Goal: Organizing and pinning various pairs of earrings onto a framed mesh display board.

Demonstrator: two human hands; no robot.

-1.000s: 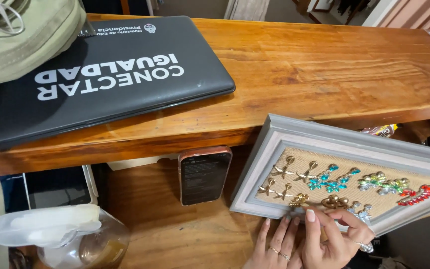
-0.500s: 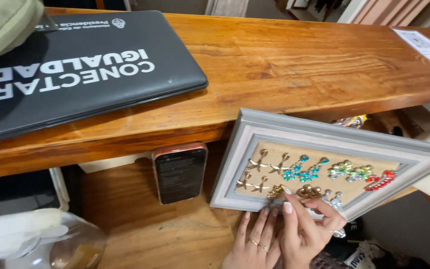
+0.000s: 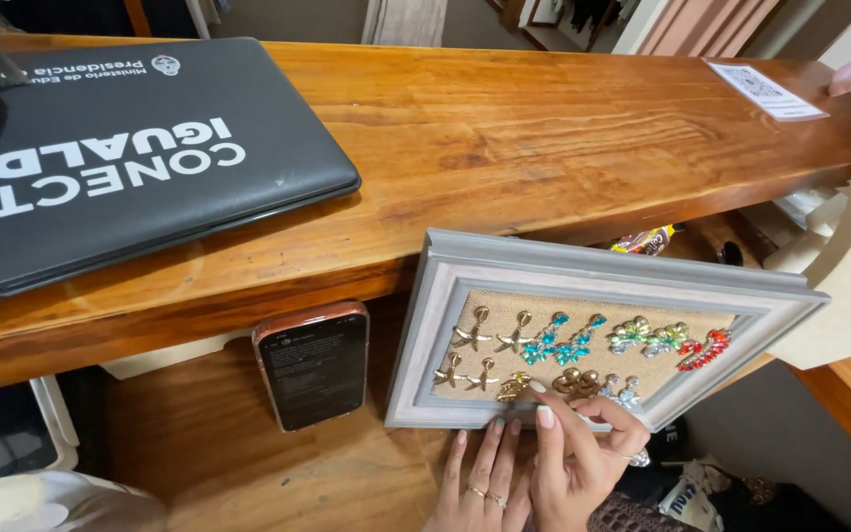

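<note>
Both hands work at the grey frame (image 3: 583,266) of pinned earrings (image 3: 554,350), propped at 5 o'clock below the wooden surface (image 3: 544,128): the right hand (image 3: 583,458) pinches a gold earring (image 3: 516,387) on the bottom row, the left hand (image 3: 480,483), fingers loosely together, steadies the lower edge, so easing it free likely needs a delicate pull.

You look down on a polished wooden counter (image 3: 544,128) that runs across the view, its grain warm and glossy under soft indoor light. A lower wooden shelf (image 3: 209,453) sits under its front edge. A closed dark laptop (image 3: 120,167) covers the counter's left end; a white paper slip (image 3: 765,91) lies near its far right corner. Beyond the far edge, pale curtains (image 3: 401,20) hang.
</note>
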